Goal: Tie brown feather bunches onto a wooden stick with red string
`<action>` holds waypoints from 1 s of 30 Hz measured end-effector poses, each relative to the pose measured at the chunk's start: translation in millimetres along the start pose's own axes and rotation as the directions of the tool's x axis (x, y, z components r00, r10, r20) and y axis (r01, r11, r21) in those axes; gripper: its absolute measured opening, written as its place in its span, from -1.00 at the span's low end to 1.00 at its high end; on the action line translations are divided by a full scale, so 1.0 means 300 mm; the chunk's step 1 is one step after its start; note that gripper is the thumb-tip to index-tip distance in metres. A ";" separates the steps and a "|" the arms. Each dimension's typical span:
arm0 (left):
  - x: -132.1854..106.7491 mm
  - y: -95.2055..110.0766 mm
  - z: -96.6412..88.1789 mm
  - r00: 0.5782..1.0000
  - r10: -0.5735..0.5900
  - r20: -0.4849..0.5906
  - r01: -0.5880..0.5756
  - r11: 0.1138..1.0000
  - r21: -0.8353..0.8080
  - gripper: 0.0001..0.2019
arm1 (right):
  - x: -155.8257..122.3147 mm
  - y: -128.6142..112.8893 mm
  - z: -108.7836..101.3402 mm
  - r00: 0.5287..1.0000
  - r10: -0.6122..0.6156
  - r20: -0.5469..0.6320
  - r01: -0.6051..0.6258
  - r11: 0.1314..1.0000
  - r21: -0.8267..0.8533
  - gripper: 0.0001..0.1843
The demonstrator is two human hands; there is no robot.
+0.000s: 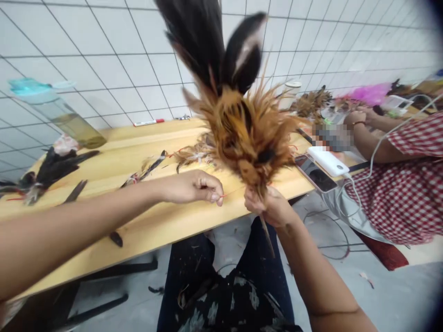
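Note:
My right hand (266,205) is closed round the base of a feather bundle (245,124), held upright over the table's front edge. The bundle is orange-brown and bushy, with long black feathers rising from its top. A thin stick (268,237) pokes out below my fist. To the left, my left hand (197,188) pinches the end of a fine red thread (224,195), which runs toward the bundle's base. Brown loose feathers (197,153) lie on the table behind both hands.
Black feathers (51,170) and a bottle (65,115) stand at the left. A red-capped marker (148,122) lies by the tiled wall. On the right are a phone (314,173), a white power bank (328,161) with its cable, and a seated person in a checked shirt (398,193).

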State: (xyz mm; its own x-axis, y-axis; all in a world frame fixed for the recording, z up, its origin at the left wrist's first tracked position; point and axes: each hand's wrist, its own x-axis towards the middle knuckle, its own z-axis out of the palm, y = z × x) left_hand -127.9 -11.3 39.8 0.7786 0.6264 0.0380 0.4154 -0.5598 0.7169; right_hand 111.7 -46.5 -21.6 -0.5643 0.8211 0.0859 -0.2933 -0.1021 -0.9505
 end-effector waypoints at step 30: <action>0.075 -0.307 0.206 0.694 -0.439 -0.571 -0.164 0.676 -0.719 -0.75 | 0.306 0.187 0.022 0.960 -0.146 -0.241 0.005 0.864 -0.503 -0.76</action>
State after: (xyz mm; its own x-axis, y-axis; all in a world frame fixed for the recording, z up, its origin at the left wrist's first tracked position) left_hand -119.5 21.0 -68.4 0.0898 0.9900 0.1092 -0.1850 -0.0911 0.9785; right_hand 38.3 19.3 -65.1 -0.3130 0.9380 0.1491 0.1321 0.1985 -0.9712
